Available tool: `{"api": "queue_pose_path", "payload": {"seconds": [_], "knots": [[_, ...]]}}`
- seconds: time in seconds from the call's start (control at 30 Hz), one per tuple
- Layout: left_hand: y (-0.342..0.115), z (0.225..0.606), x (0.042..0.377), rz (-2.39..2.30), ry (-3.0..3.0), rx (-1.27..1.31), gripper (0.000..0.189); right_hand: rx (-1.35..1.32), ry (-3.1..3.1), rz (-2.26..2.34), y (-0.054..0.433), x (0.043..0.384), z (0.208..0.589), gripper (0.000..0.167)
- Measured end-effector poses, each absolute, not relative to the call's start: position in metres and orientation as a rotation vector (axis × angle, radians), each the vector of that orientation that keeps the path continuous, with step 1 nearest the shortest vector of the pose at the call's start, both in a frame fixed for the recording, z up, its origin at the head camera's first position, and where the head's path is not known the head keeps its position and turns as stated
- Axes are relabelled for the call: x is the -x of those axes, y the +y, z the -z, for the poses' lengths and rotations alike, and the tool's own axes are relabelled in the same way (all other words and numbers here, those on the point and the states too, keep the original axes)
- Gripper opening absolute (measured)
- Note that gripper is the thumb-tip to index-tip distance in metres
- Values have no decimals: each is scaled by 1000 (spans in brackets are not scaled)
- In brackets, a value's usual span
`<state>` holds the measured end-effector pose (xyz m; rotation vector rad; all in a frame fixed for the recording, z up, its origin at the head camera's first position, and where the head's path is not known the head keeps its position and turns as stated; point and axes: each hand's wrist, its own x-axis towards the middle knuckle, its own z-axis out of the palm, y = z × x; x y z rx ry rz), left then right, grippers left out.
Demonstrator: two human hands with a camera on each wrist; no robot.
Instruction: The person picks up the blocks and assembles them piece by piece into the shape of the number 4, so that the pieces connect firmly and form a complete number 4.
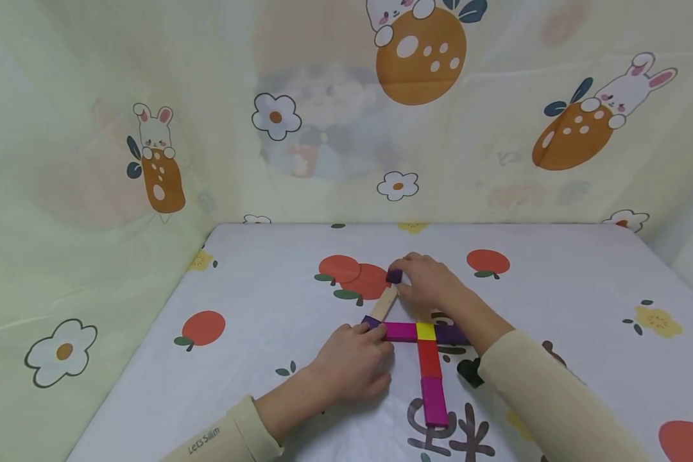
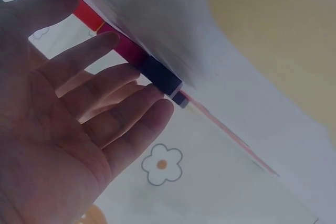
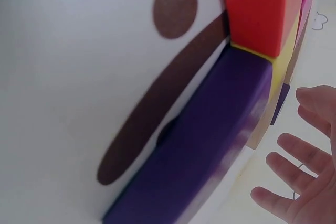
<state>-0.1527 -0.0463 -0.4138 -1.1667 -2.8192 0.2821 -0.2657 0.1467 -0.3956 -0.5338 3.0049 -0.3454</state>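
Note:
Colored blocks form a branching figure on the cloth. A yellow block (image 1: 425, 332) joins a magenta block (image 1: 400, 332) on the left, a dark purple block (image 1: 452, 334) on the right, and a red block (image 1: 430, 358) with another magenta block (image 1: 434, 402) below. From a small purple block (image 1: 372, 321) at the left end, a plain wooden block (image 1: 385, 303) slants up to a second purple block (image 1: 394, 276). My left hand (image 1: 355, 362) rests its loosely bent fingers by the left corner. Beside the upper purple block, my right hand (image 1: 430, 280) has its fingers spread; contact is unclear.
A white printed cloth (image 1: 254, 289) covers the table, with apples, flowers and dark lettering on it. Behind it and to the left hang pale printed curtains (image 1: 323, 205).

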Motion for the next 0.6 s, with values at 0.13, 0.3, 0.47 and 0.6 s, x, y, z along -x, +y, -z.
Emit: {"api": "queue_pose_path", "payload": {"seconds": [0.13,0.3,0.47,0.6], "knots": [[-46,413,153,-288,-2816,1164,45,528,3004,355,146,268,395,49],[-46,411,152,-288,-2821,1158,45,525,3003,362,145,270,396,51],[-45,410,151,-276,-2839,1157,45,511,2996,365,144,274,395,52],[-44,409,152,-280,-2849,1152,46,508,2992,375,143,278,394,50]]}}
